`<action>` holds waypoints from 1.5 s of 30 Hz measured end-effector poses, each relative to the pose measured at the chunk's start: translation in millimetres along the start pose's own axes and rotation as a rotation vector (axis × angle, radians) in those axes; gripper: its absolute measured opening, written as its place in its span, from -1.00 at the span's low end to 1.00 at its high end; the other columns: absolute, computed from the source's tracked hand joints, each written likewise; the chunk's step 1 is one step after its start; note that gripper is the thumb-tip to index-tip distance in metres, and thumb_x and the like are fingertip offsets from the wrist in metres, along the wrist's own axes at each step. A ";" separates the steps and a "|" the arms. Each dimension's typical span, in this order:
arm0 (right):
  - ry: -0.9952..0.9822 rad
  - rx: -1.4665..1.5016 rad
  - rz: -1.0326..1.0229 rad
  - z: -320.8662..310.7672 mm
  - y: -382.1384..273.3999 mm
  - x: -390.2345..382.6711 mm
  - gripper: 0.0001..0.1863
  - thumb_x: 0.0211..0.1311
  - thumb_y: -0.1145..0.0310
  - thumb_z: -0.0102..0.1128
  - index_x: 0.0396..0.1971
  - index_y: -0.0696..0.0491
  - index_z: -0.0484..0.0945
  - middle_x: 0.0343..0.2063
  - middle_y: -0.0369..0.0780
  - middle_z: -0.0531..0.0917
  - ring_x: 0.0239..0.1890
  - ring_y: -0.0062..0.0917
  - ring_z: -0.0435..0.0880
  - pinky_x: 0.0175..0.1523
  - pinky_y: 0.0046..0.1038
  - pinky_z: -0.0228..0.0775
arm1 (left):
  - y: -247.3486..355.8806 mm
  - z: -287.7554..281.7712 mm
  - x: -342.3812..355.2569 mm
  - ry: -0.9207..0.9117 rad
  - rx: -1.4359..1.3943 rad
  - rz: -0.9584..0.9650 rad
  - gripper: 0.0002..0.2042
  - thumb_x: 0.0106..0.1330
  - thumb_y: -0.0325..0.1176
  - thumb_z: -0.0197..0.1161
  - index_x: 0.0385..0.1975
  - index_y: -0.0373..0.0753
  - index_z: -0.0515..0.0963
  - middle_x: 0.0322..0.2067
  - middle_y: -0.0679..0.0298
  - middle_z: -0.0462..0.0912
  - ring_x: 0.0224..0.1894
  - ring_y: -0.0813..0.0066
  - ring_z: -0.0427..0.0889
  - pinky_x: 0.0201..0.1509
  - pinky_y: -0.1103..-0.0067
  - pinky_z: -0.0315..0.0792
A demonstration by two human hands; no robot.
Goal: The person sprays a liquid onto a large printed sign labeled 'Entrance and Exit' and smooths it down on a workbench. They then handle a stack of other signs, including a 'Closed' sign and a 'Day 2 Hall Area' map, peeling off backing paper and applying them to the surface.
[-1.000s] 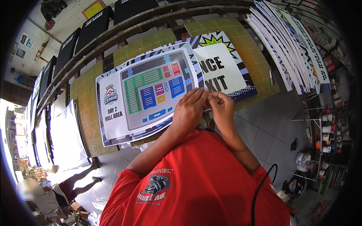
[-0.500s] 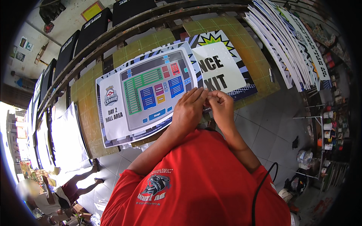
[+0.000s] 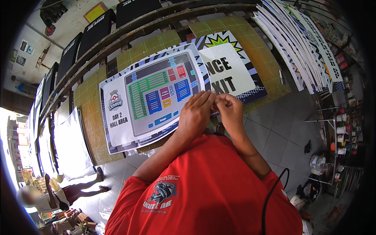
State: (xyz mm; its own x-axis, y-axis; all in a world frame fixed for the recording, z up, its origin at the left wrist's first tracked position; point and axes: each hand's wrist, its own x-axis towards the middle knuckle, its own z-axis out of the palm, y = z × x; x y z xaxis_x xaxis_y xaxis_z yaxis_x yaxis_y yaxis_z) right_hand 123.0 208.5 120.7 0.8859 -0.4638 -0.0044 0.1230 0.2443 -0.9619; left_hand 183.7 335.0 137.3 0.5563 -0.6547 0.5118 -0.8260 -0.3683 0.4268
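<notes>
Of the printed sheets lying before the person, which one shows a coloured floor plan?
The left sheet, its lower right part under the left hand. The right sheet, which it overlaps, has large black letters and a green starburst.

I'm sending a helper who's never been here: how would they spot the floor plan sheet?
Find the olive, grid-lined boards in front of the person's red shirt. The floor plan sheet lies there, its lower right corner by the left hand. Its coloured blocks set it apart from the big-lettered sign it overlaps.

Black lettering on map poster and sign
</notes>
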 end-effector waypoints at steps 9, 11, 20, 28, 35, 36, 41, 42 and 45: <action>-0.005 -0.017 -0.005 -0.7 -0.2 1.1 -0.89 0.25 0.63 0.02 -0.39 0.28 0.55 -0.57 -0.31 0.58 -0.53 -0.79 0.49 -0.42 -0.71 0.30 | 0.0 1.9 0.0 0.001 -0.010 -0.008 -0.60 0.10 -0.57 0.12 0.02 -0.35 0.52 -0.05 0.05 0.61 0.04 0.09 0.59 0.10 0.34 0.48; -0.008 -0.020 -0.004 -1.5 0.8 1.0 -0.89 0.25 0.63 0.03 -0.39 0.28 0.55 -0.58 -0.31 0.58 -0.53 -0.79 0.49 -0.42 -0.70 0.30 | 0.5 0.3 0.4 0.002 -0.013 -0.004 -0.60 0.10 -0.57 0.12 0.02 -0.35 0.52 -0.05 0.05 0.61 0.04 0.10 0.59 0.10 0.35 0.48; -0.013 -0.026 0.001 -2.1 0.0 1.1 -0.89 0.26 0.63 0.03 -0.37 0.28 0.56 -0.57 -0.31 0.59 -0.53 -0.79 0.50 -0.41 -0.70 0.32 | -0.1 1.8 0.6 0.009 -0.026 0.002 -0.59 0.09 -0.58 0.12 0.01 -0.35 0.52 -0.06 0.05 0.62 0.02 0.10 0.60 0.09 0.35 0.48; -0.019 -0.005 0.018 -3.9 1.2 1.0 -0.89 0.27 0.63 0.02 -0.38 0.28 0.54 -0.57 -0.31 0.58 -0.52 -0.78 0.49 -0.39 -0.69 0.33 | 1.5 2.7 1.1 0.001 -0.049 -0.012 -0.57 0.07 -0.60 0.13 0.02 -0.35 0.52 -0.06 0.02 0.63 -0.01 0.07 0.62 0.07 0.33 0.49; -0.031 -0.010 0.016 -5.0 3.7 1.5 -0.89 0.28 0.61 0.03 -0.39 0.26 0.54 -0.56 -0.33 0.56 -0.52 -0.79 0.47 -0.39 -0.69 0.32 | 2.5 3.2 0.1 -0.008 -0.098 -0.048 -0.58 0.08 -0.60 0.13 0.03 -0.36 0.52 -0.08 -0.02 0.64 -0.06 0.02 0.63 0.04 0.33 0.51; -0.033 -0.022 0.018 -5.1 3.7 1.8 -0.89 0.28 0.60 0.03 -0.39 0.25 0.54 -0.57 -0.33 0.57 -0.52 -0.79 0.47 -0.39 -0.69 0.32 | 2.8 2.9 -0.2 -0.019 -0.114 -0.060 -0.59 0.10 -0.60 0.13 0.03 -0.36 0.52 -0.09 -0.03 0.64 -0.06 0.01 0.64 0.04 0.33 0.52; -0.003 -0.001 0.027 -0.3 4.3 1.2 -0.90 0.28 0.58 0.04 -0.38 0.24 0.54 -0.53 -0.33 0.58 -0.50 -0.80 0.49 -0.36 -0.69 0.36 | -0.6 4.6 -2.5 0.009 -0.459 -0.272 -0.72 0.21 -0.51 0.19 -0.07 -0.39 0.50 -0.17 -0.05 0.66 -0.12 0.04 0.69 -0.05 0.37 0.57; -0.003 0.009 0.024 0.5 5.5 1.1 -0.90 0.28 0.58 0.04 -0.37 0.24 0.54 -0.52 -0.32 0.58 -0.49 -0.80 0.49 -0.35 -0.70 0.37 | -1.3 4.5 -2.3 0.006 -0.551 -0.355 -0.75 0.23 -0.50 0.21 -0.10 -0.39 0.50 -0.19 -0.06 0.66 -0.14 0.04 0.69 -0.08 0.39 0.57; -0.033 0.016 0.017 2.6 8.9 0.6 -0.91 0.29 0.57 0.04 -0.35 0.22 0.54 -0.49 -0.34 0.58 -0.47 -0.80 0.50 -0.32 -0.70 0.40 | -4.3 3.0 -0.2 0.055 -0.610 -0.372 -0.82 0.21 -0.50 0.24 -0.21 -0.38 0.51 -0.23 -0.07 0.67 -0.19 0.05 0.71 -0.12 0.41 0.57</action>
State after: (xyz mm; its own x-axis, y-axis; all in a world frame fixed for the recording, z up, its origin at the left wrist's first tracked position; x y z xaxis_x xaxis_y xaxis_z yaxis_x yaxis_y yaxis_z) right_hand 125.7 212.7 112.9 0.9023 -0.4310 -0.0120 0.1142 0.2656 -0.9573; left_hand 186.8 334.8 133.1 0.8082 -0.5172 0.2816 -0.3919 -0.1155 0.9127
